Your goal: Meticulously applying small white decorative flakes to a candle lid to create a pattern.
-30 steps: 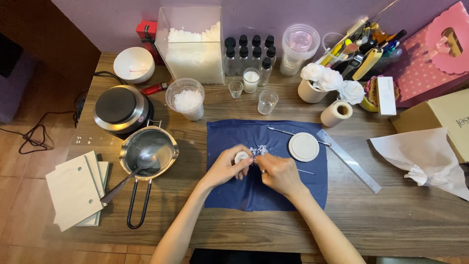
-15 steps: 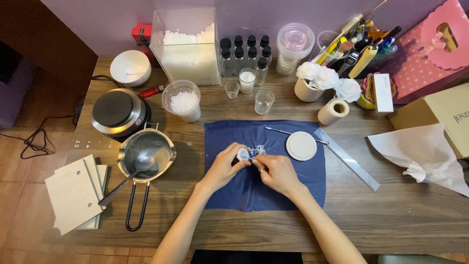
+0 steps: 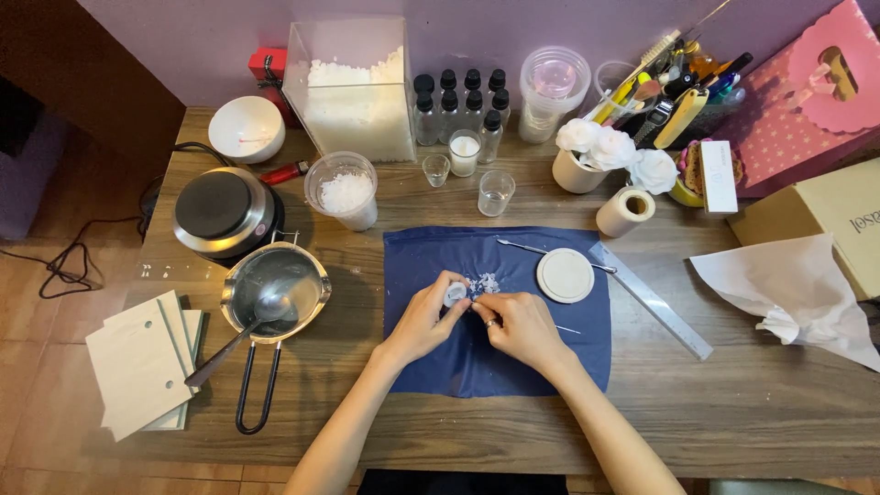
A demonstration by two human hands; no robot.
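- Boards of pale wood [image 3: 142, 362] lie stacked at the counter's [image 3: 367, 403] left edge; just right of them sit a round hot plate [image 3: 225, 209] and a steel melting pot [image 3: 273, 298] with a spoon in it.
- I see my left hand [image 3: 423, 316] over the blue cloth [image 3: 500, 307], fingers [image 3: 449, 302] pinched around a small round white cup [image 3: 456, 293]; white flakes [image 3: 486, 284] lie just beside it.
- My right hand [image 3: 522, 325] meets it, fingers clenched at the cup's rim; whether they grip anything I cannot tell.
- Judging the step: I'd keep the cup low over the cloth, steady it with the left, and work in small pinches so crumbs stay put.
- Further right: a white round lid [image 3: 566, 275], a clear ruler [image 3: 651, 301]; behind, an upright white narrow box [image 3: 720, 176], a pink dotted gift bag [image 3: 802, 105], a tan carton [image 3: 830, 215] at the edge.
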